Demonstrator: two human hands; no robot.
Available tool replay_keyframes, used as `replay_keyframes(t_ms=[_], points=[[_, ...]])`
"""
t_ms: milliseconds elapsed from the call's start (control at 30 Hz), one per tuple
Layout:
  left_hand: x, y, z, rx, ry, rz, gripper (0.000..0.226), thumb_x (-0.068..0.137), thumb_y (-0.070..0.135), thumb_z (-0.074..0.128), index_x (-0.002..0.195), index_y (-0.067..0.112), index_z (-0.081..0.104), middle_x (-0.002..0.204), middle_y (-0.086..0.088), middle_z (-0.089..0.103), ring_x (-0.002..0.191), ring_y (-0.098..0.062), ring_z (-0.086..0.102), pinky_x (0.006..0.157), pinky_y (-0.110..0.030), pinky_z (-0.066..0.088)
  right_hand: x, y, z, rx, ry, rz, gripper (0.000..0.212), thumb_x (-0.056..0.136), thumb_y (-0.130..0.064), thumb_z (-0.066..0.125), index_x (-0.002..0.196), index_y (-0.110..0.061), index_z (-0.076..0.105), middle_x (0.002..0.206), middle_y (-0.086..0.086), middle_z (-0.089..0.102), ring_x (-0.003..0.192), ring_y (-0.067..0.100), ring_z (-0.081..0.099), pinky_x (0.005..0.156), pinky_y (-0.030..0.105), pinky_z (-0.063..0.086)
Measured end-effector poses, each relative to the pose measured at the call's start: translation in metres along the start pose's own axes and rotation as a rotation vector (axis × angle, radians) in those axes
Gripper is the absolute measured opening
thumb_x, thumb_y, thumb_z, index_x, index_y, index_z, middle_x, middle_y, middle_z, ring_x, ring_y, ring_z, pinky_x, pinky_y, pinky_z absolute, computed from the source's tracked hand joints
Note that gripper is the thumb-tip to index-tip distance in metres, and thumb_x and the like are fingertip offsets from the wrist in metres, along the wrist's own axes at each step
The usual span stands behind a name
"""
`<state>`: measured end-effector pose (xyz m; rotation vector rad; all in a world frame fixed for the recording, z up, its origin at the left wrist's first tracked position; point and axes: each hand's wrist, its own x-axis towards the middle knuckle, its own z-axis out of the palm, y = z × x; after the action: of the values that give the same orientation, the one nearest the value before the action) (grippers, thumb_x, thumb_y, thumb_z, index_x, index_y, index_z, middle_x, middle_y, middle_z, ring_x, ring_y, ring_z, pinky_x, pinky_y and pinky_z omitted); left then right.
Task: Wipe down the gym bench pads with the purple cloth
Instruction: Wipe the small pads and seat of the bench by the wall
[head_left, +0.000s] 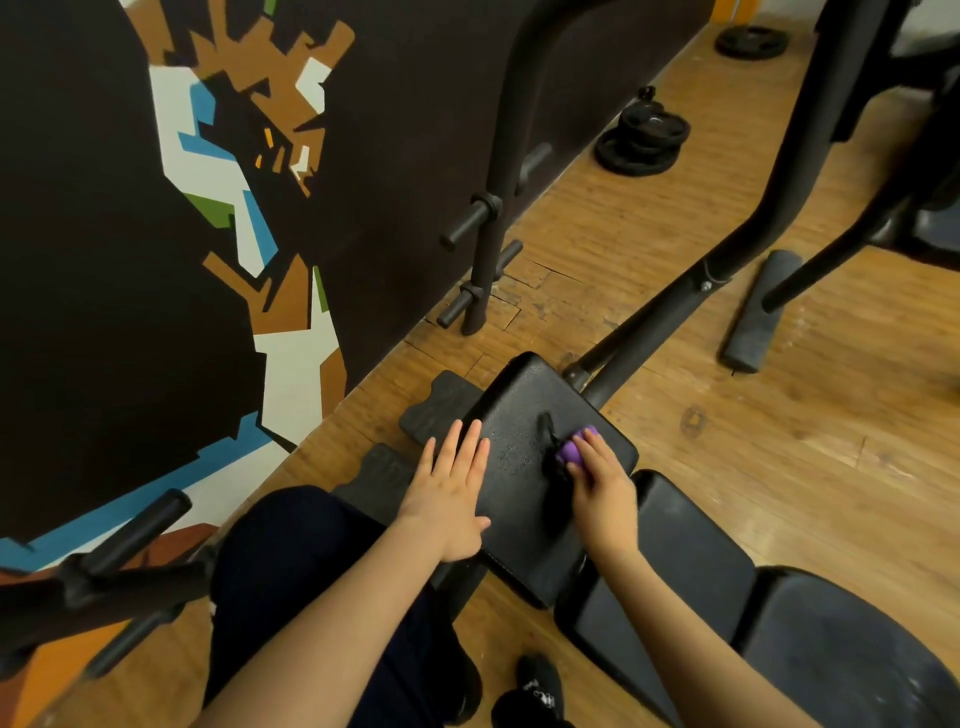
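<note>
The black seat pad (524, 441) of the bench carried both hands: the left hand (451, 493) lay flat, fingers spread, on its left edge, and the right hand (602, 480) pressed a bunched purple cloth (574, 449) onto it near the right edge. Just right of the right hand, the next pad (691, 551) followed, then a dusty third (852, 639). Beneath lay the wooden floor (779, 441), bearing a foam roller (758, 312) and weight plates (644, 140) well beyond the hands.
</note>
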<state>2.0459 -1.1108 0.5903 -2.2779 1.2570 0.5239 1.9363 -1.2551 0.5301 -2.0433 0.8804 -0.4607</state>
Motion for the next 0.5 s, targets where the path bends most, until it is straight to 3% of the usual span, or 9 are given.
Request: replay_keyframes(t_ms=[133,233,400,500], points=[[-0.005,-0.003,0.003,-0.035,0.074,0.016,0.092,0.096,0.052,0.037,0.141,0.002,-0.027,0.149,-0.017,-0.035,0.138,-0.032,-0.032,0.115,-0.050,-0.009,0.028,-0.057,0.030,-0.050,-0.118,-0.150,0.038,0.095,-0.021,0.049,0.132,-0.012,0.050,0.147,0.004,0.036,0.140,0.018,0.025,0.113,0.032,0.023],[-0.007,-0.005,0.008,-0.060,0.133,-0.003,0.096,0.095,0.055,0.038,0.135,0.000,-0.030,0.144,-0.017,-0.038,0.132,-0.031,-0.037,0.114,-0.050,-0.009,0.033,-0.063,0.042,-0.090,-0.160,-0.182,0.049,0.093,-0.034,0.052,0.137,-0.013,0.044,0.150,0.003,0.029,0.142,0.017,0.013,0.113,0.027,0.015],[-0.005,-0.007,0.009,-0.148,0.123,-0.004,0.101,0.093,0.057,0.042,0.132,0.001,-0.032,0.139,-0.016,-0.041,0.130,-0.029,-0.037,0.117,-0.051,-0.005,0.004,-0.028,0.029,-0.102,-0.147,-0.179,0.048,0.091,-0.020,0.057,0.136,-0.014,0.043,0.148,-0.004,0.028,0.139,0.009,0.016,0.112,0.024,0.013],[-0.004,-0.007,0.011,-0.197,0.143,-0.009,0.102,0.092,0.057,0.044,0.132,0.002,-0.032,0.141,-0.015,-0.040,0.132,-0.029,-0.035,0.118,-0.049,-0.006,-0.025,0.006,0.013,-0.107,-0.099,-0.109,0.045,0.089,-0.013,0.058,0.133,-0.013,0.048,0.142,-0.010,0.028,0.137,0.010,0.022,0.114,0.034,0.023]])
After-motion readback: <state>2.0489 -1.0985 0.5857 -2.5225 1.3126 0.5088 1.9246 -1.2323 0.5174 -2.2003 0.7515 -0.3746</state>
